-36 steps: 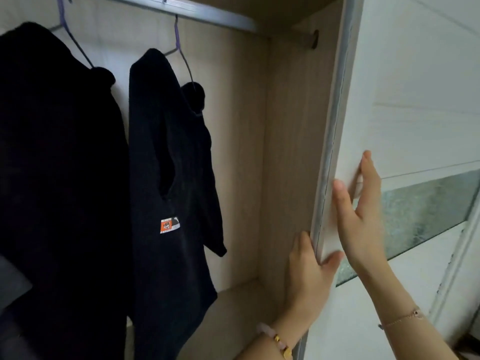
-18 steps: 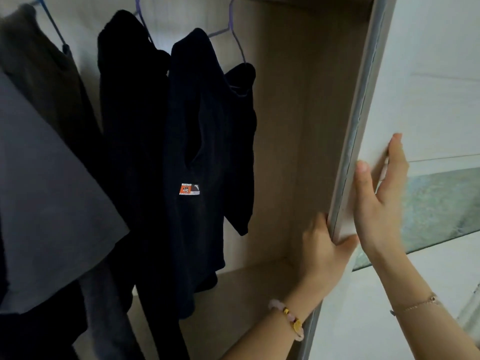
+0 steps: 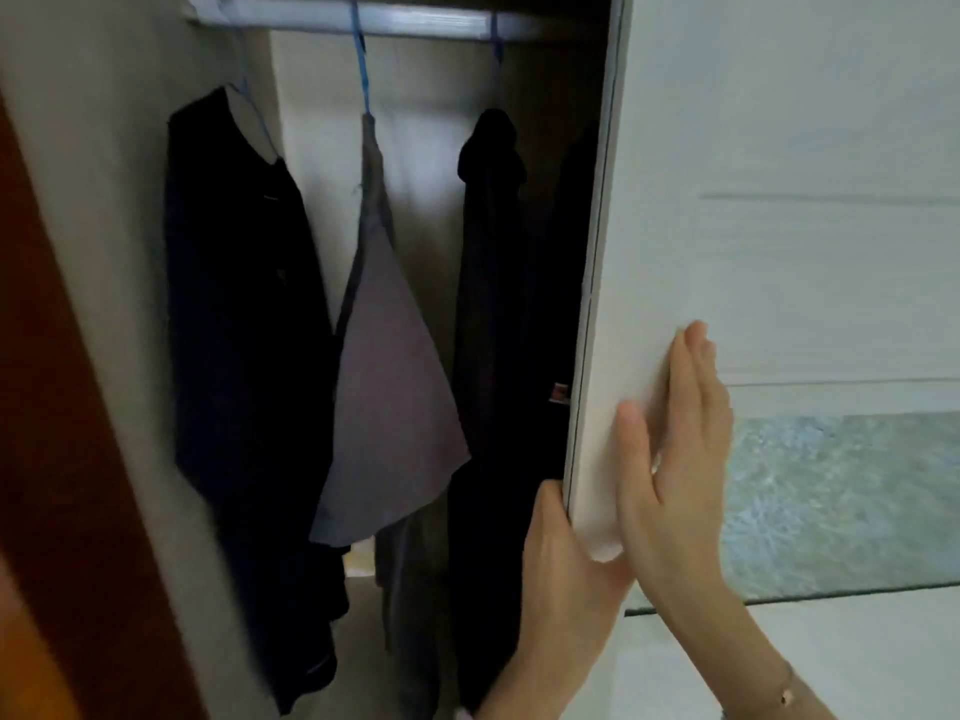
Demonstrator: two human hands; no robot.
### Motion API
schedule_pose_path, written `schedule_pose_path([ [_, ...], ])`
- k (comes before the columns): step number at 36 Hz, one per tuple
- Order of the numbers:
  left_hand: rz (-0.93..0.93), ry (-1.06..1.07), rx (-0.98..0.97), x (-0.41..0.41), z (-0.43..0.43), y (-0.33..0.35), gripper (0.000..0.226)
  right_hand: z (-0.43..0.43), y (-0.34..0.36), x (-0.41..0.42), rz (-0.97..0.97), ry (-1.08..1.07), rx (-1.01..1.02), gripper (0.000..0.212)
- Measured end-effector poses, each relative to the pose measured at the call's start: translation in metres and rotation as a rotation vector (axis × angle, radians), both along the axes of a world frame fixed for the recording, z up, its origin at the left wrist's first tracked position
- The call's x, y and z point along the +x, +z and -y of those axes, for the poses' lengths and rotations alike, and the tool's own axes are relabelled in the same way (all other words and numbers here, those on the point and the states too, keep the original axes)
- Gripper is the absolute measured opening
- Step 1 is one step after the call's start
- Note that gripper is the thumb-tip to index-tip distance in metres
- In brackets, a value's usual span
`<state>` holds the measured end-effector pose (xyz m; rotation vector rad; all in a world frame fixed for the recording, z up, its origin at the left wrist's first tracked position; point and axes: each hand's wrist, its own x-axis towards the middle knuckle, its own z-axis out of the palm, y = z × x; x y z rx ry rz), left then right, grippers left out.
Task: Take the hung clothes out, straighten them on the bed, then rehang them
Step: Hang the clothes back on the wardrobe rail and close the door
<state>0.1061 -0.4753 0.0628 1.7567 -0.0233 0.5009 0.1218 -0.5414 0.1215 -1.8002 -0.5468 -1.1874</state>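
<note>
Inside the wardrobe, clothes hang from a silver rail (image 3: 415, 15) on blue hangers: a dark shirt (image 3: 244, 356) at the left, a grey garment (image 3: 387, 407) in the middle, and a black garment (image 3: 493, 356) at the right, partly hidden by the door. My left hand (image 3: 566, 589) grips the edge of the white sliding door (image 3: 779, 200). My right hand (image 3: 680, 459) lies flat on the door's front, fingers straight.
The door carries a frosted greenish glass band (image 3: 852, 501) across its lower half. A reddish-brown wooden frame (image 3: 57, 459) stands at the left edge, next to the wardrobe's pale side wall (image 3: 114, 252).
The sliding door has moved left, covering the right part of the wardrobe. The view has swung left, and the leftmost dark shirt and the rail are now in sight.
</note>
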Motion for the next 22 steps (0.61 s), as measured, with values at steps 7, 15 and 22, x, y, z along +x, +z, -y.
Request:
schedule_pose_path([
  [7, 0.16, 0.434, 0.065, -0.038, -0.076, -0.01, 0.106, -0.073, -0.002, -0.014, 0.194, -0.043, -0.156, 0.048],
  [15, 0.385, 0.986, 0.632, -0.076, -0.165, -0.01, 0.1, -0.148, -0.007, -0.032, 0.347, -0.07, -0.408, 0.048],
  [22, 0.437, 1.206, 0.844, -0.103, -0.223, -0.009, 0.069, -0.204, -0.003, -0.044, 0.433, -0.058, -0.483, 0.046],
])
